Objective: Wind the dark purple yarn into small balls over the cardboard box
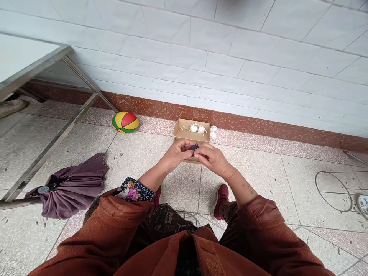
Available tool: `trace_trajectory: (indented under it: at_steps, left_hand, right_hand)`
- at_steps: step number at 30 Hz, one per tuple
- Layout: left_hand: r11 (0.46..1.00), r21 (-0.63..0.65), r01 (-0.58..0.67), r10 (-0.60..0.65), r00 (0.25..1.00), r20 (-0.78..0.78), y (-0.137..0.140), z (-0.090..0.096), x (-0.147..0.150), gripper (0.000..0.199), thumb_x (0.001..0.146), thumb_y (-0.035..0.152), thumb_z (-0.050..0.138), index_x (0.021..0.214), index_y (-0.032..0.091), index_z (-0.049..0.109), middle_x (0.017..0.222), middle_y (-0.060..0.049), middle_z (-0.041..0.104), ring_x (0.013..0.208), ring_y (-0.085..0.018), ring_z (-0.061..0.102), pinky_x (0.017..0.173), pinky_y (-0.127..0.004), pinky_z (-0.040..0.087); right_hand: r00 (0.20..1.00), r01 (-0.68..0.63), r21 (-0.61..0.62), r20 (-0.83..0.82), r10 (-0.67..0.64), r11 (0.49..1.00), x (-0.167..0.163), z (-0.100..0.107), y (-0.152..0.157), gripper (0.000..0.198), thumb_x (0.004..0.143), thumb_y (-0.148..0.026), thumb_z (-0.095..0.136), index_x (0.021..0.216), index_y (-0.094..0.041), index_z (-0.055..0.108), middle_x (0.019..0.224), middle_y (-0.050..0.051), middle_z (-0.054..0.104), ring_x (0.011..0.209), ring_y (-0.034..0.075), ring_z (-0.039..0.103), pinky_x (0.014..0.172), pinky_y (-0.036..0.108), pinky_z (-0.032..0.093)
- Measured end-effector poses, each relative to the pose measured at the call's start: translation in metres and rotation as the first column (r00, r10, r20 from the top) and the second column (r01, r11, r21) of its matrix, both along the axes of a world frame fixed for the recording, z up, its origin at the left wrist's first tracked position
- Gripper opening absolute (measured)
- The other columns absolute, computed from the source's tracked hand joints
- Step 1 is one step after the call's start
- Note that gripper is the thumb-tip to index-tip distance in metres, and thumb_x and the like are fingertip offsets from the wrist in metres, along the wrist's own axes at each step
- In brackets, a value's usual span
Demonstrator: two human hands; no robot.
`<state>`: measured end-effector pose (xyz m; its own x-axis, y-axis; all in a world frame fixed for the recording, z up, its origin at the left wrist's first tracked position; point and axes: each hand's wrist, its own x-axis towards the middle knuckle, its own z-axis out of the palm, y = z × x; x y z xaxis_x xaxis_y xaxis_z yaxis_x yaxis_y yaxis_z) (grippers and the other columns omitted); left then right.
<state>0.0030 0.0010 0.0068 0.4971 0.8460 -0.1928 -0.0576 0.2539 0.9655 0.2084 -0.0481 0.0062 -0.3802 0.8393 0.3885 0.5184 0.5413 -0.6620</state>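
Between my hands is a small dark, bumpy piece (pixel 194 147) that looks like crochet work. My left hand (pixel 177 153) pinches it from the left side. From the right, my right hand (pixel 212 157) is closed on it with bent fingers, and the fingertips of both hands nearly meet. Part of the piece is hidden by my fingers. Just beyond and below stands an open cardboard box (pixel 181 133), its near part covered by my hands. Two white round balls (pixel 197 128), seemingly yarn, show in it with thin pale strands around them.
Small white items (pixel 213 131) lie right of the box. A colourful ball (pixel 125 122) rests near the wall. At left are a metal-framed table (pixel 64 50) and a folded purple umbrella (pixel 77 184). A wire ring frame (pixel 333 191) is at right.
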Motion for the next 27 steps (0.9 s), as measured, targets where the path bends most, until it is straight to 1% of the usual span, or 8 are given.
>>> trace_trajectory:
  at_steps: [6,10,12,14,17,20,24,27]
  left_hand:
    - [0.995,-0.002,0.097,-0.097,0.995,0.017,-0.004,-0.004,0.003,0.035,0.072,0.029,0.090,0.095,0.019,0.066,0.089,0.002,0.069,0.082,-0.013,0.062,0.082,-0.030,0.049]
    - [0.980,-0.038,0.197,-0.187,0.965,0.182,-0.008,-0.005,0.004,0.044,0.071,0.026,0.093,0.106,0.021,0.067,0.096,-0.001,0.074,0.088,-0.015,0.067,0.083,-0.031,0.051]
    - [0.978,-0.080,0.191,-0.164,0.950,0.265,-0.008,-0.004,0.004,0.051,0.071,0.025,0.093,0.116,0.023,0.069,0.107,-0.003,0.076,0.094,-0.016,0.070,0.085,-0.032,0.053]
    - [0.980,-0.135,0.144,-0.096,0.946,0.311,-0.008,-0.002,0.003,0.050,0.072,0.024,0.093,0.117,0.023,0.073,0.111,-0.005,0.077,0.097,-0.017,0.070,0.086,-0.032,0.054]
    - [0.980,-0.194,0.040,0.029,0.939,0.343,-0.003,-0.002,0.001,0.040,0.069,0.025,0.094,0.104,0.020,0.076,0.106,-0.005,0.076,0.094,-0.016,0.069,0.086,-0.032,0.056]
    - [0.979,-0.196,-0.049,0.111,0.941,0.318,0.003,-0.004,-0.003,0.036,0.068,0.025,0.094,0.099,0.020,0.076,0.101,-0.002,0.076,0.092,-0.015,0.068,0.088,-0.031,0.055]
    - [0.982,-0.128,-0.140,0.165,0.965,0.204,0.007,-0.008,-0.005,0.039,0.069,0.028,0.093,0.104,0.020,0.076,0.100,-0.002,0.076,0.091,-0.016,0.067,0.089,-0.033,0.053]
    - [0.987,-0.029,-0.159,0.161,0.982,0.098,0.007,-0.010,-0.005,0.044,0.071,0.032,0.092,0.110,0.021,0.075,0.102,-0.002,0.076,0.092,-0.017,0.067,0.090,-0.035,0.052]
  right_hand:
    - [0.988,0.154,-0.033,-0.021,-0.155,0.987,0.007,-0.008,0.009,0.012,0.106,-0.033,0.075,0.096,-0.027,0.077,0.096,0.004,0.072,0.085,0.019,0.067,0.081,0.032,0.057]
    - [0.960,0.262,-0.048,-0.092,-0.265,0.964,0.011,-0.012,0.015,0.013,0.103,-0.034,0.078,0.093,-0.026,0.076,0.090,0.003,0.069,0.081,0.019,0.064,0.077,0.033,0.055]
    - [0.941,0.312,-0.071,-0.116,-0.318,0.947,0.011,-0.014,0.017,0.012,0.103,-0.032,0.076,0.093,-0.026,0.075,0.088,0.002,0.068,0.079,0.019,0.062,0.076,0.033,0.055]
    - [0.931,0.338,-0.092,-0.117,-0.347,0.937,0.009,-0.017,0.018,0.011,0.103,-0.030,0.073,0.093,-0.025,0.075,0.087,0.002,0.067,0.077,0.019,0.061,0.075,0.033,0.054]
    - [0.947,0.298,-0.095,-0.095,-0.307,0.950,0.004,-0.021,0.015,0.011,0.103,-0.025,0.069,0.094,-0.025,0.075,0.088,0.003,0.069,0.081,0.020,0.063,0.077,0.033,0.055]
    - [0.973,0.215,-0.067,-0.069,-0.220,0.974,0.000,-0.022,0.010,0.011,0.104,-0.023,0.066,0.099,-0.026,0.076,0.091,0.004,0.072,0.087,0.021,0.067,0.083,0.034,0.057]
    - [0.989,0.141,-0.039,-0.031,-0.143,0.989,-0.001,-0.016,0.002,0.013,0.107,-0.027,0.065,0.107,-0.028,0.079,0.097,0.005,0.074,0.092,0.022,0.070,0.087,0.036,0.059]
    - [0.995,0.095,-0.020,-0.024,-0.096,0.995,-0.001,-0.009,-0.001,0.015,0.109,-0.032,0.065,0.108,-0.028,0.080,0.096,0.005,0.074,0.092,0.022,0.071,0.087,0.037,0.060]
